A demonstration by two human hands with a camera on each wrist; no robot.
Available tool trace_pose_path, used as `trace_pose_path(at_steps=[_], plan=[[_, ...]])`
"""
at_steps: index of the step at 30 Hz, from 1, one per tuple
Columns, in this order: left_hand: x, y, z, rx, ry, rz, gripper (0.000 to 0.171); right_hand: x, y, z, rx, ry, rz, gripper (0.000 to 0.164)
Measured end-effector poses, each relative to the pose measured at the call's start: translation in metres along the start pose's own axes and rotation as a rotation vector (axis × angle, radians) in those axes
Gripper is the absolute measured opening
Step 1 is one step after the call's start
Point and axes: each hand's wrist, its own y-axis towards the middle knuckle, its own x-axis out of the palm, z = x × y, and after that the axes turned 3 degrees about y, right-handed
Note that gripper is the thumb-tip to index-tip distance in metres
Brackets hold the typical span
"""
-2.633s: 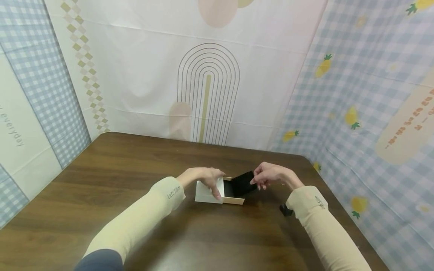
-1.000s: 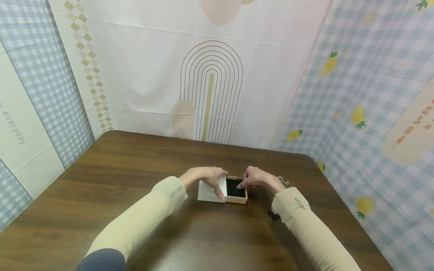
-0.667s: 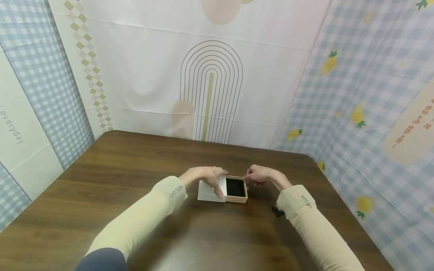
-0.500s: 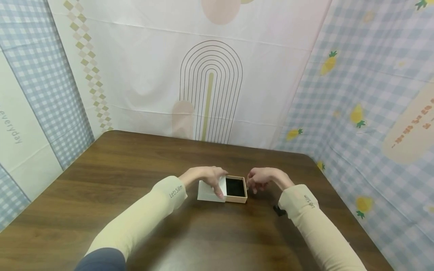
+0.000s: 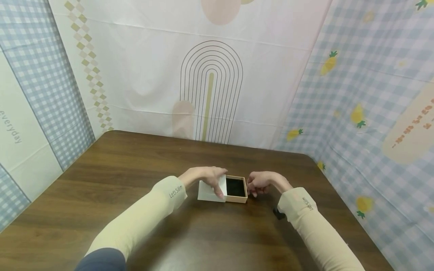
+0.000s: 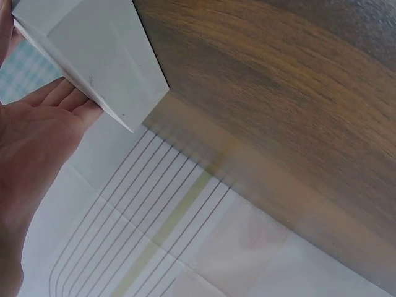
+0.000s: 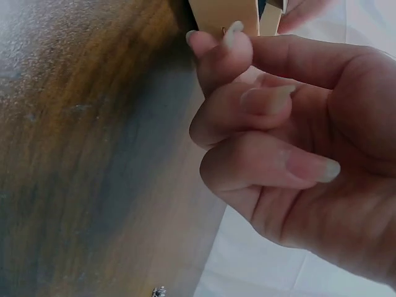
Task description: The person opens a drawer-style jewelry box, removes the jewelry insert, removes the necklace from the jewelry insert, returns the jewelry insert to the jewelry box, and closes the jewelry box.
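A white box sleeve (image 5: 209, 192) lies on the table, with a tan drawer (image 5: 236, 200) pulled partway out to the right. Inside the drawer sits a black pad (image 5: 234, 186), lying flat. My left hand (image 5: 211, 178) grips the sleeve from above, thumb on the near side; in the left wrist view its fingers lie along the white sleeve (image 6: 102, 62). At the drawer's right end is my right hand (image 5: 259, 182), fingers curled. The right wrist view shows its fingertips against the drawer's tan end (image 7: 229, 13); whether they pinch anything there is unclear.
A small shiny silver piece (image 7: 159, 291), perhaps jewellery, lies on the table by the right hand, hidden in the head view. Something black (image 5: 278, 213) shows under the right cuff. Patterned cloth (image 5: 149, 71) hangs behind the brown table (image 5: 145, 158).
The right hand was holding the black pad tilted up, then pressed it flat into the drawer. It has since moved to the drawer's right end. The left hand keeps its grip.
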Motion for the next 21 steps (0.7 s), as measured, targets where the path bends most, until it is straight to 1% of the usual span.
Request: trace_pose_path(at_steps=[2,9,13,18,20,21], plan=[[-0.0005,-0.0003,0.0001,-0.003,0.007,0.005,0.104,0.001,-0.0004,0.0,-0.009,-0.004,0.003,0.027],[-0.001,-0.0003,-0.0003,0.017,0.054,0.013,0.1,0.0026,0.0009,0.0003,-0.015,-0.013,0.007,0.024],[-0.0006,-0.0013,0.0006,-0.001,0.079,0.02,0.098,0.0033,0.0011,0.0005,-0.013,0.0,0.012,0.025],[-0.0021,-0.0026,0.0023,-0.03,0.11,0.036,0.08,0.0037,0.0011,-0.0005,-0.015,0.007,0.024,0.026],[-0.0024,-0.0033,0.0026,-0.044,0.116,0.038,0.076,0.0038,0.0013,-0.0008,-0.016,0.003,0.025,0.025],[-0.0023,-0.0036,0.0026,-0.052,0.117,0.037,0.077,0.0037,0.0012,-0.0011,-0.016,0.004,0.024,0.025]])
